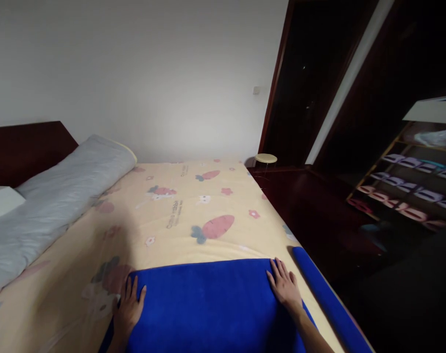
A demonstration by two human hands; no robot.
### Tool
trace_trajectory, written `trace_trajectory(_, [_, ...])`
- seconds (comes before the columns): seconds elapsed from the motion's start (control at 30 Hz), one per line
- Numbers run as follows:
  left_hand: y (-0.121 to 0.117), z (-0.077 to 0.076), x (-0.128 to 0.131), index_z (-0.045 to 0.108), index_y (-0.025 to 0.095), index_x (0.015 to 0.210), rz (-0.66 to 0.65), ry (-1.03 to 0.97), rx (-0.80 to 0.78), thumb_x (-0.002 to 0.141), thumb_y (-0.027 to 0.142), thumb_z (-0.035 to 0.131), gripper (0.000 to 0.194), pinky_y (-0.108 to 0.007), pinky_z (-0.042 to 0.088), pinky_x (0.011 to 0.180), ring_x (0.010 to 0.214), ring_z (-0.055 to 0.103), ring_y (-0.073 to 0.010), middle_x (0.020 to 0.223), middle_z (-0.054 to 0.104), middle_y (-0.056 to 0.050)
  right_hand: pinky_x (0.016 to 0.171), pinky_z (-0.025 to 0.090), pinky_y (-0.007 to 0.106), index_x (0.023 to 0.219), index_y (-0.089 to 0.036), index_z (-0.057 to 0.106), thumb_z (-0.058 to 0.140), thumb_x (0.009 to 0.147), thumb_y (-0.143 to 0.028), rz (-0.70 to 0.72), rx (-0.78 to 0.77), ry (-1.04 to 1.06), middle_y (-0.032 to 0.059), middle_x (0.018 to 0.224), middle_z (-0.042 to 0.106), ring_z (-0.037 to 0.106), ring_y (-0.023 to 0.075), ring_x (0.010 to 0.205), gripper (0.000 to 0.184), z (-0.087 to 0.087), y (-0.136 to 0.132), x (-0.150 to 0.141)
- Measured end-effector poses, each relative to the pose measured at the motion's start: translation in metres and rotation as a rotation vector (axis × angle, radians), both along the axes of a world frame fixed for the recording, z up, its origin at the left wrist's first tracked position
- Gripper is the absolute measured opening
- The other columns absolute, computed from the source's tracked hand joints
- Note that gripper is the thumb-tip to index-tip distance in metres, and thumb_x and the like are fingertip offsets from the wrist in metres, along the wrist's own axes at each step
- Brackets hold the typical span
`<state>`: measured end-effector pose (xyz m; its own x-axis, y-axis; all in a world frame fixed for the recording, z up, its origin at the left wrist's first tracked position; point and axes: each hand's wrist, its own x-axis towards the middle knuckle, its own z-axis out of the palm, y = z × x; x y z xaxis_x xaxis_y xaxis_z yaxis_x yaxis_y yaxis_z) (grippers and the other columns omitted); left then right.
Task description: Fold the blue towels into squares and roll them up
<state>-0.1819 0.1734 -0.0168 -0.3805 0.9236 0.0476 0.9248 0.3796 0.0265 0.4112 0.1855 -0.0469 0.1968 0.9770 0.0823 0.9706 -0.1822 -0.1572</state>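
Observation:
A blue cloth lies spread out on the bed in front of me, its far edge nearly straight. My left hand rests on the cloth's far left corner, fingers stretched out. On the far right corner lies my right hand, flat with its fingers apart. To the right, a narrow blue strip of fabric runs along the bed's edge, apart from the cloth. Beneath everything is a cream bed sheet printed with carrots, rabbits and flowers.
A long grey pillow or bolster lies by the dark wooden headboard on the left. Past the bed's right edge stand a round stool and a rack of shoes. A dark door is set in the far wall.

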Motion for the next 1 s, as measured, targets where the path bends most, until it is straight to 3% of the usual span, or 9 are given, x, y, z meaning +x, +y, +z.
trace_trajectory(0.23, [0.018,0.026,0.009,0.036,0.015,0.145,0.052,0.022,-0.102,0.090,0.045,0.030,0.063,-0.057,0.029,0.112,0.144,0.029,-0.0306,0.156,0.033,-0.017,0.115,0.017,0.052,0.149,-0.018,0.033,0.024,0.092,-0.050,0.005,-0.019,-0.019,0.0091,0.158,0.025,0.017,0.0257,0.147,0.066,-0.003,0.005,-0.003])
trace_trajectory(0.33, [0.021,0.033,0.021,0.040,0.012,0.143,0.070,0.063,-0.096,0.091,0.039,0.028,0.059,-0.055,0.027,0.113,0.145,0.026,-0.0291,0.156,0.033,-0.016,0.115,0.019,0.051,0.148,-0.016,0.035,0.025,0.091,-0.051,-0.014,-0.027,0.015,0.0097,0.158,0.026,0.019,0.0260,0.146,0.067,-0.002,0.008,-0.003])
trace_trajectory(0.43, [0.019,0.025,0.036,0.031,0.015,0.148,-0.062,0.068,-0.004,0.094,0.029,0.018,0.058,-0.052,0.024,0.116,0.148,0.019,-0.0221,0.161,0.024,-0.010,0.111,0.028,0.051,0.143,-0.018,0.044,0.027,0.091,-0.049,-0.027,0.017,0.100,0.0106,0.154,0.035,0.028,0.0255,0.143,0.063,0.003,0.012,0.001])
trace_trajectory(0.5, [0.016,0.014,0.042,0.024,0.018,0.151,-0.111,0.011,0.000,0.095,0.034,0.015,0.059,-0.050,0.022,0.117,0.148,0.019,-0.0196,0.161,0.022,-0.007,0.109,0.033,0.049,0.132,-0.021,0.055,0.029,0.090,-0.047,-0.049,0.066,0.174,0.0102,0.149,0.044,0.039,0.0251,0.138,0.056,0.008,0.015,0.007])
trace_trajectory(0.67, [0.017,-0.006,0.041,0.014,0.020,0.153,-0.061,-0.101,-0.075,0.095,0.047,0.015,0.064,-0.051,0.016,0.119,0.149,0.015,-0.0203,0.162,0.013,-0.006,0.093,0.045,0.051,0.101,-0.021,0.069,0.029,0.086,-0.044,-0.229,0.107,0.248,0.0143,0.123,0.065,0.058,0.0306,0.116,0.048,0.021,0.025,0.017])
trace_trajectory(0.87, [0.019,-0.009,0.036,0.016,0.020,0.153,-0.071,-0.128,-0.065,0.095,0.047,0.019,0.064,-0.051,0.016,0.119,0.149,0.015,-0.0200,0.162,0.015,-0.006,0.083,0.048,0.055,0.085,-0.021,0.072,0.035,0.078,-0.037,-0.302,0.126,0.282,0.0177,0.112,0.069,0.060,0.0365,0.108,0.041,0.027,0.040,0.015])
trace_trajectory(1.0, [0.018,-0.008,0.038,0.016,0.021,0.153,-0.060,-0.122,-0.065,0.095,0.047,0.018,0.064,-0.050,0.017,0.119,0.149,0.015,-0.0195,0.162,0.016,-0.006,0.084,0.049,0.053,0.093,-0.021,0.074,0.035,0.072,-0.029,-0.278,0.160,0.343,0.0149,0.116,0.068,0.059,0.0338,0.113,0.046,0.028,0.042,0.018])
